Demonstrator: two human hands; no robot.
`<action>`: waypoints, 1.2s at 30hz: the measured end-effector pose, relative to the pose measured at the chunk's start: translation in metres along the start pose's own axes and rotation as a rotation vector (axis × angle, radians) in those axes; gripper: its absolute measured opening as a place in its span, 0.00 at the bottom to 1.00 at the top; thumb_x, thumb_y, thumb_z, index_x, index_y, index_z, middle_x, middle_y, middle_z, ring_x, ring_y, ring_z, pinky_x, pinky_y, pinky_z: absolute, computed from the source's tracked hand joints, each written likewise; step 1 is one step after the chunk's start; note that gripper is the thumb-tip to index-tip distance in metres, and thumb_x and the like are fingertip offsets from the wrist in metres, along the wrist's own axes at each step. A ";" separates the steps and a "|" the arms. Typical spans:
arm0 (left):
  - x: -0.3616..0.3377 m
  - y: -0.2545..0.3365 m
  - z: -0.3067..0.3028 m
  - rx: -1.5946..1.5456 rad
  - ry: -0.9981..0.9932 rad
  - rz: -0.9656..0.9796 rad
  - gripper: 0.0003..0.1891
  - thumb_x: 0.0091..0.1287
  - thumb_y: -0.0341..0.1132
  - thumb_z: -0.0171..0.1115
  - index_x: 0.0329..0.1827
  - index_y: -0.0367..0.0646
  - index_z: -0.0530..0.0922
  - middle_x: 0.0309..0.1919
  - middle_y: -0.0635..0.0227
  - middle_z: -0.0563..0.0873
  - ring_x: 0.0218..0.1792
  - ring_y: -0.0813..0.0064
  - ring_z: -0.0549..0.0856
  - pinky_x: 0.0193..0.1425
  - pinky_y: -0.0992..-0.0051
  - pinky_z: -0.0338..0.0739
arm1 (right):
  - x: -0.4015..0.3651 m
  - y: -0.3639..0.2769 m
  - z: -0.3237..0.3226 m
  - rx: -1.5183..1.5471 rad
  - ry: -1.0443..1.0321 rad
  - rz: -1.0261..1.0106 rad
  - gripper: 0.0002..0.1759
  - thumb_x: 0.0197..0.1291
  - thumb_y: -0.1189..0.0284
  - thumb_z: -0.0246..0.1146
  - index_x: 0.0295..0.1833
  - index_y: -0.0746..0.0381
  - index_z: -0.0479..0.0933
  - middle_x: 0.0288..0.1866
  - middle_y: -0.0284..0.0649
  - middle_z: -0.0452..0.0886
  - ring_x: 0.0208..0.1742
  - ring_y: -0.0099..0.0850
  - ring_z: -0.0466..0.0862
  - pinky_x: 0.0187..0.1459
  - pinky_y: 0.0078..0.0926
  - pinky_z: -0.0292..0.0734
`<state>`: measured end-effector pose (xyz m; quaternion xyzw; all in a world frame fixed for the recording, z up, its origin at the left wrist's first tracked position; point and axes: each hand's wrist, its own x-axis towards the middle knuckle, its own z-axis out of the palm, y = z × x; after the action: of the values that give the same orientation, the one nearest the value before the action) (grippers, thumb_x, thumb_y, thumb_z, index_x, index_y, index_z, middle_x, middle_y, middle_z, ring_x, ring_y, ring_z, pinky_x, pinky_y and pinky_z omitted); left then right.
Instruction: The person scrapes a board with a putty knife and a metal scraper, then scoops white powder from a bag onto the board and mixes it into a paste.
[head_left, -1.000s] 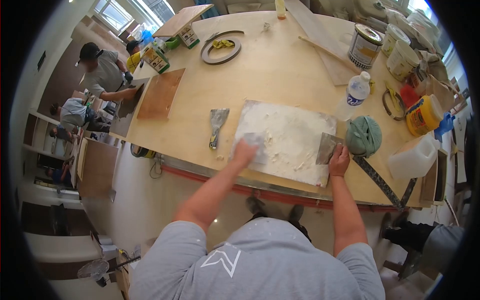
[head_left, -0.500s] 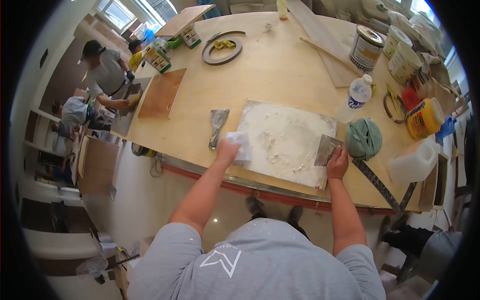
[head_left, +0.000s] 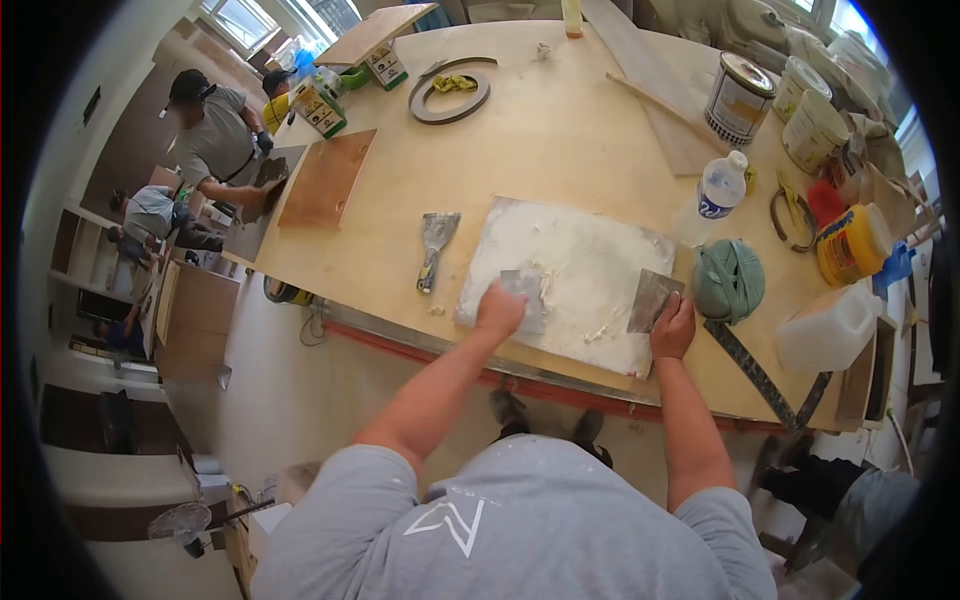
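Observation:
A board (head_left: pixel 664 243) coated in white, putty-like paste (head_left: pixel 590 255) lies near the table's front edge. My left hand (head_left: pixel 500 309) is closed on a flat scraper blade (head_left: pixel 530 297), which is over the paste in the left part of the board. Another square metal scraper (head_left: pixel 654 300) is gripped by my right hand (head_left: pixel 674 326) at the board's right edge. To the left of the board rests a putty knife (head_left: pixel 435 250), its wide blade pointing away from me. A ball of green cord (head_left: pixel 728 281) sits just right of my right hand.
Right of the board stand a plastic bottle (head_left: pixel 718 195), a paint can (head_left: pixel 740 97), a yellow tub (head_left: pixel 853 242), a white jug (head_left: pixel 828 328) and a black angle square (head_left: pixel 752 362). A tape roll (head_left: pixel 449 98) lies at the back. Another person (head_left: pixel 217 140) works on the left.
My left hand has moved right with its scraper, from the board's left edge onto the paste. My right hand has stayed almost in place. The person on the left has shifted an arm.

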<state>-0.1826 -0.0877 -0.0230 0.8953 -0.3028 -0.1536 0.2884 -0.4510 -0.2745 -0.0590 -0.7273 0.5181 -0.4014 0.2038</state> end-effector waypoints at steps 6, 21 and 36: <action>0.011 0.014 -0.047 -0.163 -0.249 -0.141 0.33 0.58 0.43 0.70 0.60 0.27 0.71 0.52 0.38 0.82 0.56 0.42 0.81 0.63 0.57 0.75 | 0.001 -0.002 -0.001 -0.030 -0.005 0.004 0.21 0.74 0.60 0.51 0.34 0.66 0.69 0.30 0.56 0.76 0.34 0.58 0.76 0.36 0.49 0.70; 0.068 -0.005 -0.005 -0.032 0.047 0.023 0.27 0.56 0.43 0.71 0.52 0.30 0.79 0.45 0.40 0.85 0.51 0.46 0.84 0.55 0.58 0.79 | 0.002 0.001 0.000 -0.008 -0.023 -0.002 0.19 0.74 0.62 0.52 0.33 0.66 0.69 0.30 0.55 0.75 0.34 0.58 0.76 0.36 0.49 0.70; 0.120 0.023 -0.027 -0.106 -0.227 0.071 0.27 0.59 0.43 0.69 0.56 0.32 0.78 0.47 0.42 0.85 0.50 0.50 0.85 0.54 0.61 0.80 | 0.001 -0.001 0.000 -0.042 -0.027 0.010 0.18 0.73 0.63 0.53 0.33 0.66 0.69 0.30 0.55 0.75 0.34 0.57 0.76 0.37 0.48 0.69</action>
<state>-0.0886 -0.1670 0.0005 0.8442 -0.3566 -0.2595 0.3047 -0.4500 -0.2752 -0.0581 -0.7342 0.5273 -0.3795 0.1973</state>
